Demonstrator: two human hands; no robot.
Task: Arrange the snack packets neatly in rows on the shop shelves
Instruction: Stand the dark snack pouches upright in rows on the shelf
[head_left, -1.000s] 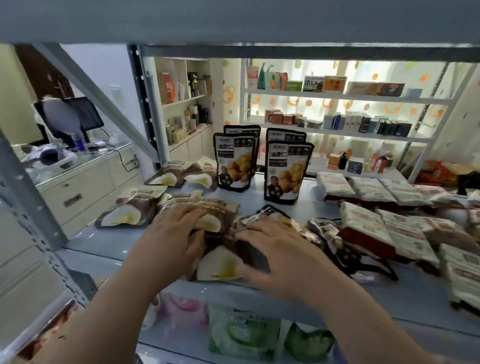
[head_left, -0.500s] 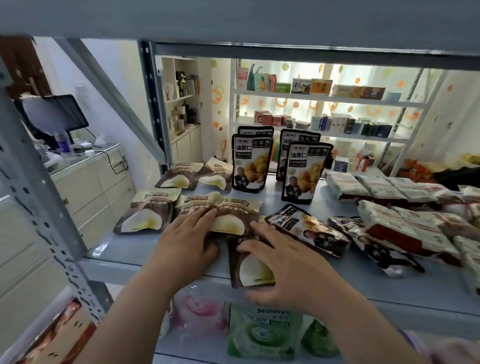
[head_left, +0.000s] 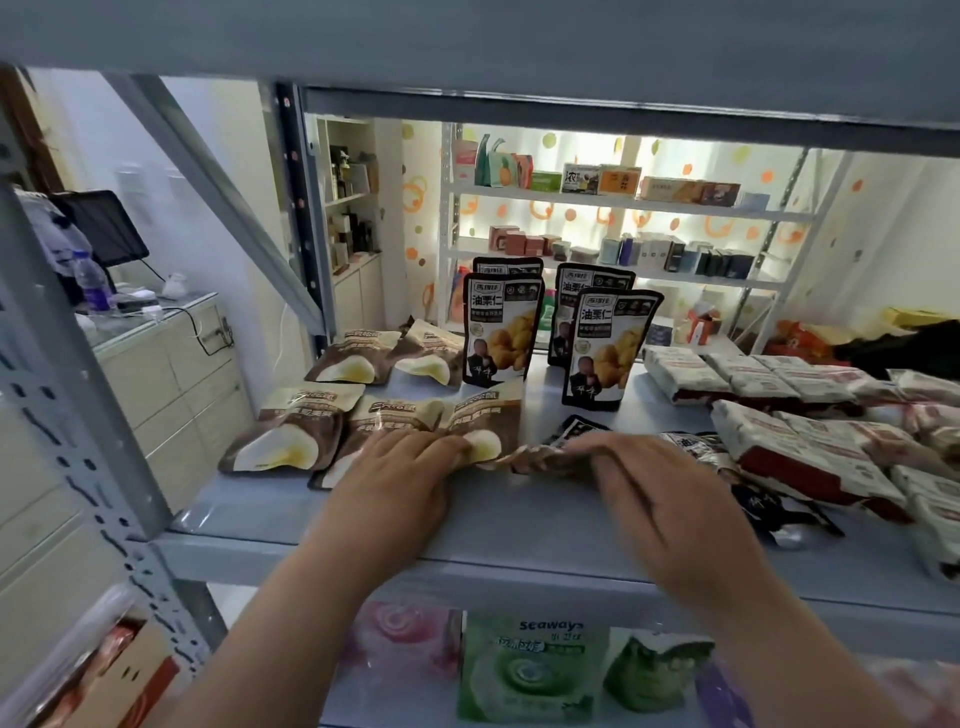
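- Shelf (head_left: 519, 525): smooth blue-grey painted metal. Perforated upright (head_left: 78, 415) at L.
- Brown-and-cream packets (head_left: 280, 436): glossy foil, flat pouches w/ pale crescent print. They lie face up on L part of shelf.
- Black pouches (head_left: 610, 348): shiny, rectangular, stand-up type w/ yellow nut picture. Upright at mid-back of shelf.
- White-and-red packs (head_left: 810, 441): soft pillow-shaped wrappers, overlapped in rows on R side.
- Crumpled packet (head_left: 540, 460): brown foil, wrinkled, stretched betw. the two hands near shelf centre, just in front of the front brown row.
- Left hand (head_left: 395, 483): fingers straight & together, pressed flat on the middle front brown packet. Tips reach the crumpled packet's L end.
- Right hand (head_left: 670, 504): fingers curled, pinching the crumpled packet's R end.
- Counts, brown-and-cream: 2 in back row, 3 in front row, plus the crumpled one = 6.
- Counts, black pouches: 4 upright, in 2 front/back pairs.
- Flat black packets (head_left: 769, 504): at least 2, partly hidden by R hand; exact no. can't tell.
- White-and-red packs: too overlapped to count.
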